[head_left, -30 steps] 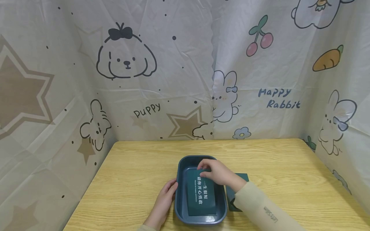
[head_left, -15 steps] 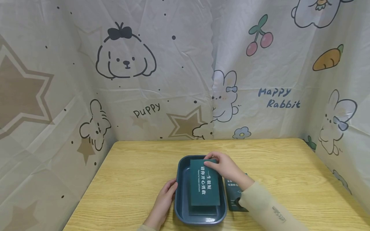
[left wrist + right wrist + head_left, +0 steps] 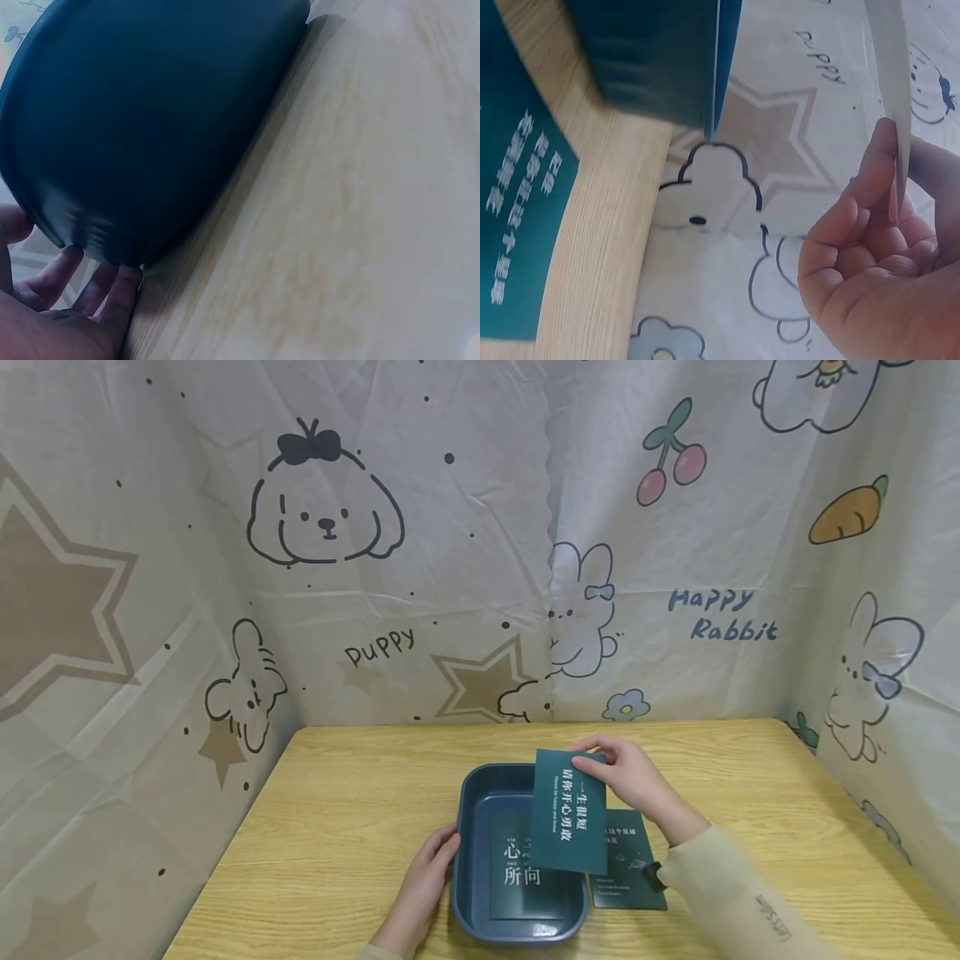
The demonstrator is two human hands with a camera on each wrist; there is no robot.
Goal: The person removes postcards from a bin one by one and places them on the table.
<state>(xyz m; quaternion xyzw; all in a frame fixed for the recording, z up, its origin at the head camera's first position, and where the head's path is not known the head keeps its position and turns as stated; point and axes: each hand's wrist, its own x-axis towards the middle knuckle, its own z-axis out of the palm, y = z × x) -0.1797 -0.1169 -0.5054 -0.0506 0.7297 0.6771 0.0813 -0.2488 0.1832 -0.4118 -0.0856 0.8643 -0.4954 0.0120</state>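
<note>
My right hand [image 3: 626, 772] pinches the top right corner of a thin green booklet [image 3: 570, 818] with white lettering, thumb on its front. The booklet is tilted up over the right wall of a dark blue rectangular tray [image 3: 471, 860]; the right wrist view shows it nearly edge-on, pale. A second green booklet [image 3: 517, 893] with large white characters lies on the tray floor, partly hidden by the held one. My left hand [image 3: 427, 868] touches the tray's left side; in the left wrist view its fingertips [image 3: 129, 277] press the outer wall.
Right beside the tray, another green booklet [image 3: 630, 881] lies on the wooden table [image 3: 360, 777], partly covered by the held booklet and the right wrist. A patterned cloth [image 3: 465, 568] with cartoon prints surrounds the table at the back and sides.
My right hand has lifted the booklet out of the tray and moved it up and to the right, uncovering the one beneath. The left hand has stayed at the tray.
</note>
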